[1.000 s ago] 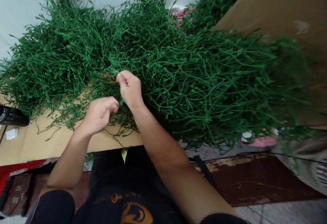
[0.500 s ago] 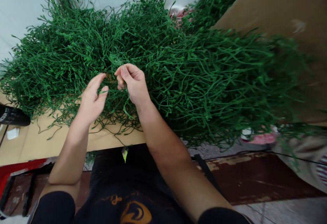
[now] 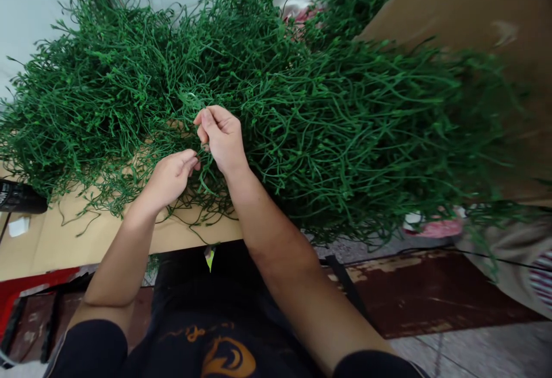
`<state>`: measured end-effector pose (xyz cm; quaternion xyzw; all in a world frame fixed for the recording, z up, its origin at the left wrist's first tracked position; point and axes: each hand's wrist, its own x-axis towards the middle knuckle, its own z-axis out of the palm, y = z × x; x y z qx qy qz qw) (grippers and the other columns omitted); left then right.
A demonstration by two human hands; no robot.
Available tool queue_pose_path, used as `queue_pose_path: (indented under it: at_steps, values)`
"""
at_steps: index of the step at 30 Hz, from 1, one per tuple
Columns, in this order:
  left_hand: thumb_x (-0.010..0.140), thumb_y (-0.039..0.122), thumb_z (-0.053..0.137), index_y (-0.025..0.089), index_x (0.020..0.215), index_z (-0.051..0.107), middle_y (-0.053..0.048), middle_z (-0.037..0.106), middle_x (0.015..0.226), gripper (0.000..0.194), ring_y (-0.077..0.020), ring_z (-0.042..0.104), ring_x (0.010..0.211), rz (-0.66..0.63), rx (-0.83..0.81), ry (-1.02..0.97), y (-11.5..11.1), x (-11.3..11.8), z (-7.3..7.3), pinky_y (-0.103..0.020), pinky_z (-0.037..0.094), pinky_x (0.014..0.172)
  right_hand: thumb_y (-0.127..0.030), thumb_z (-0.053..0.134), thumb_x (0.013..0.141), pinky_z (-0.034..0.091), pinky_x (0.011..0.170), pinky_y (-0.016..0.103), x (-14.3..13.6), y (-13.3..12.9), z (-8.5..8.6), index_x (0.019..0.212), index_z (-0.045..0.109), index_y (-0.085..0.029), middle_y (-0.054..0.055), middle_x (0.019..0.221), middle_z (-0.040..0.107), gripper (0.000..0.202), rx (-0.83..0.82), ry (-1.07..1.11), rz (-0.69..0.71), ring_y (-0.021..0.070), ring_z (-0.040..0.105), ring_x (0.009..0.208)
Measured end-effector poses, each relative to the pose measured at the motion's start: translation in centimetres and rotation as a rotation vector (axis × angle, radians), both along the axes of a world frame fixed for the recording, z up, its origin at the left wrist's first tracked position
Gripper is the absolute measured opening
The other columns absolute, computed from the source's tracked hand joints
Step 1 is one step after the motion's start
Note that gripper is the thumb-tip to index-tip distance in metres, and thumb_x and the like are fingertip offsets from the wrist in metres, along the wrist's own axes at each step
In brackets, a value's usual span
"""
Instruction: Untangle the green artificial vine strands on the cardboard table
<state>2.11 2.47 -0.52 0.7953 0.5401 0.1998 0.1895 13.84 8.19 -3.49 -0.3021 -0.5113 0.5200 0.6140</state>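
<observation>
Since half a second ago the left hand (image 3: 172, 175) has closed its spread fingers and dropped slightly toward the near edge of the heap; the right hand (image 3: 222, 136) has barely shifted.

Head view: both hands are working at the near edge of a large heap of green plastic stems (image 3: 276, 107) that is covering most of the cardboard-topped table (image 3: 56, 240). The right hand is pinching together, thumb against curled fingers, on a thin green strand (image 3: 207, 179) that is looping down below it. The left hand is closing on the same cluster of strands just beside it, thumb and forefinger meeting; the two hands are almost touching. A cardboard sheet (image 3: 466, 15) is leaning at the right, behind the heap. A dark object (image 3: 17, 197) is lying at the table's left edge, with a small white scrap (image 3: 18, 226) near it.

Progress, as a judgement: one strand is being teased out of the tangle; no sorted or finished pile is showing anywhere, and the bulk of the heap is lying untouched, so nearly all the work seems to be remaining.
</observation>
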Motion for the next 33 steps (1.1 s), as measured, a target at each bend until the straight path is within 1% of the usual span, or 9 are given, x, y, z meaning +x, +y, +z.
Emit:
queue_pose_path:
  at_steps: [6,11,12,15,18,21,24,29,33]
  values:
    - [0.08,0.013,0.036,0.018,0.061,0.045,0.001,0.05,0.059,0.022,-0.012,0.045,0.059,-0.09,0.152,-0.001,-2.1,0.8,0.4,-0.025,0.033,0.058,-0.056,0.041,0.085,0.028,0.042,0.018,-0.3,1.0,-1.1,0.068,0.043,-0.02,-0.005,0.053,0.035,0.04,0.04,-0.076,-0.102,0.0041,0.033,0.046]
    - [0.077,0.008,0.037,0.02,0.066,0.053,0.001,0.058,0.061,0.022,-0.0116,0.051,0.063,-0.581,0.123,-0.093,-5.9,2.4,1.5,-0.025,0.039,0.064,-0.059,0.035,0.086,0.023,0.039,0.018,0.4,2.8,-2.1,0.069,0.04,-0.021,-0.005,0.055,0.029,0.042,0.01,-0.033,-0.265,0.0042,0.029,0.045]
    - [0.08,0.013,0.038,0.02,0.067,0.054,0.0,0.059,0.062,0.021,-0.0121,0.053,0.064,-0.509,0.142,-0.138,-5.9,2.2,1.7,-0.025,0.04,0.065,-0.059,0.035,0.086,0.022,0.038,0.018,0.3,2.6,-2.0,0.07,0.04,-0.021,-0.006,0.054,0.028,0.042,0.013,-0.024,-0.225,0.0038,0.028,0.044]
    - [0.089,0.027,0.034,0.019,0.074,0.057,-0.001,0.057,0.064,0.029,-0.0115,0.051,0.059,0.005,0.169,-0.206,-4.0,0.3,1.5,-0.025,0.04,0.06,-0.058,0.041,0.084,0.023,0.036,0.016,-0.4,1.3,-1.0,0.072,0.043,-0.021,-0.007,0.052,0.03,0.039,0.023,-0.004,-0.051,0.0024,0.026,0.041]
    - [0.089,0.034,0.038,0.015,0.089,0.062,-0.005,0.064,0.078,0.03,-0.0147,0.057,0.07,0.22,0.114,-0.078,-1.4,-2.2,0.4,-0.029,0.045,0.07,-0.057,0.044,0.084,0.026,0.036,0.015,-0.4,0.2,0.1,0.074,0.044,-0.02,-0.008,0.051,0.031,0.038,0.002,0.09,0.042,0.0019,0.026,0.04]
    - [0.085,0.035,0.046,0.012,0.112,0.058,-0.013,0.062,0.113,0.038,-0.0225,0.056,0.105,0.272,0.156,0.033,-0.1,-3.2,-0.6,-0.04,0.042,0.094,-0.056,0.042,0.085,0.028,0.036,0.015,0.3,0.1,0.6,0.076,0.043,-0.021,-0.009,0.05,0.031,0.037,-0.001,0.191,0.073,0.0022,0.027,0.039]
    - [0.085,0.037,0.046,0.012,0.12,0.053,-0.015,0.054,0.127,0.043,-0.0233,0.048,0.12,0.257,0.218,-0.084,-0.3,-2.3,-1.0,-0.042,0.035,0.105,-0.055,0.04,0.087,0.029,0.036,0.015,0.6,0.3,0.5,0.078,0.045,-0.022,-0.008,0.051,0.032,0.035,0.001,0.195,0.095,0.0028,0.029,0.04]
    - [0.086,0.037,0.046,0.015,0.116,0.051,-0.011,0.062,0.11,0.038,-0.018,0.058,0.103,-0.041,-0.149,-0.535,-1.0,1.1,-1.5,-0.036,0.046,0.094,-0.053,0.035,0.09,0.033,0.039,0.016,0.5,0.1,0.4,0.08,0.046,-0.023,-0.007,0.053,0.033,0.034,-0.051,0.199,0.008,0.0039,0.03,0.042]
    - [0.079,0.03,0.059,0.016,0.108,0.046,-0.006,0.06,0.092,0.034,-0.0138,0.058,0.086,0.0,-0.254,-0.703,-1.0,3.2,-3.0,-0.028,0.049,0.08,-0.055,0.036,0.089,0.032,0.039,0.016,0.4,-0.1,0.6,0.082,0.047,-0.022,-0.006,0.055,0.034,0.035,-0.053,0.193,-0.059,0.0035,0.03,0.043]
